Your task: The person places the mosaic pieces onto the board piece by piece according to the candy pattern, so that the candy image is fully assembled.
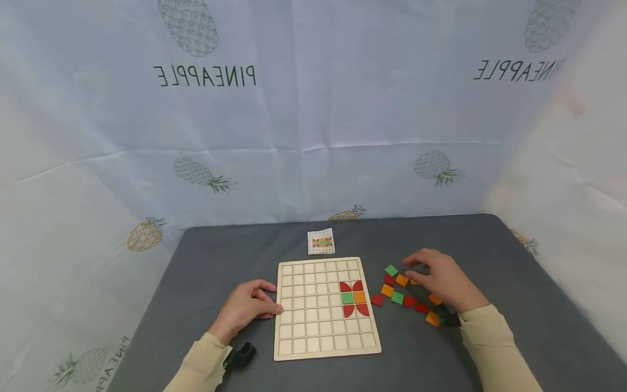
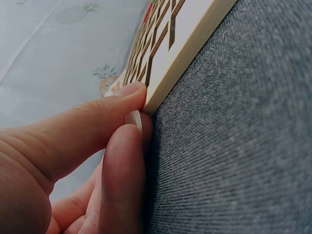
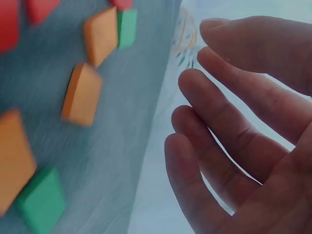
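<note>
A pale wooden grid board (image 1: 313, 329) lies flat on the table. My left hand (image 1: 247, 305) holds its left edge; in the left wrist view the thumb (image 2: 124, 92) rests at the upper rim, with curled fingers beside the edge. On the board's right part sit a green square tile (image 1: 347, 298), an orange square tile (image 1: 360, 297) and several red curved tiles (image 1: 348, 311) above and below them. My right hand (image 1: 443, 277) hovers over loose tiles right of the board. Its fingers are apart and loosely bent, with nothing between them in the right wrist view.
Loose green, orange and red tiles (image 1: 397, 298) lie scattered on the dark grey table (image 1: 235, 250), some partly hidden under the right hand. A small printed pattern card (image 1: 321, 242) lies behind the board. Pineapple-printed cloth (image 1: 303, 109) hangs around the table.
</note>
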Demonstrator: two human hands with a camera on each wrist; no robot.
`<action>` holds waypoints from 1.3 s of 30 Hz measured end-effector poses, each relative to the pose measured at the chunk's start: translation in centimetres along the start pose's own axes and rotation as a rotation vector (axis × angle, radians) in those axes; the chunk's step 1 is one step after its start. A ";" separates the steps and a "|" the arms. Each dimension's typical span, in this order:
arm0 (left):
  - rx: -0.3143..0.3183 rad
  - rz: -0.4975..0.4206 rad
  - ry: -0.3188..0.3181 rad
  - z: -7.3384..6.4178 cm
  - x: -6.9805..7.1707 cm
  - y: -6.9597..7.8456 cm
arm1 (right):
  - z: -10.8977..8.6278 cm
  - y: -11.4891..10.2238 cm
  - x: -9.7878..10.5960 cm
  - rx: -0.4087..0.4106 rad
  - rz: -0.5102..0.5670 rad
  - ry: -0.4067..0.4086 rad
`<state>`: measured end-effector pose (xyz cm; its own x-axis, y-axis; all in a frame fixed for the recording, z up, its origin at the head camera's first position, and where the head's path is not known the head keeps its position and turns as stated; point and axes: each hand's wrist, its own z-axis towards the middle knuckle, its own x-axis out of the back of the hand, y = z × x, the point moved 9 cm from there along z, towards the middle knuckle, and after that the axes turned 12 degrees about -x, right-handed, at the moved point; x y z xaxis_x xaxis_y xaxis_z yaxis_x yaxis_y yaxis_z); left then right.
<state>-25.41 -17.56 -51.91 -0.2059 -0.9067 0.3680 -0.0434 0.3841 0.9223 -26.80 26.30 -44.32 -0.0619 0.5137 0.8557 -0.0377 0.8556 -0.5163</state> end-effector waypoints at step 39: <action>0.001 -0.001 0.008 -0.2 -0.1 0.1 | -0.7 3.0 -0.6 -0.055 -0.116 0.021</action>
<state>-25.21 -17.49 -51.79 -0.1978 -0.9084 0.3683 -0.0447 0.3837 0.9224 -26.18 28.62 -46.42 -0.0392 0.4116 0.9105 0.0115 0.9114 -0.4114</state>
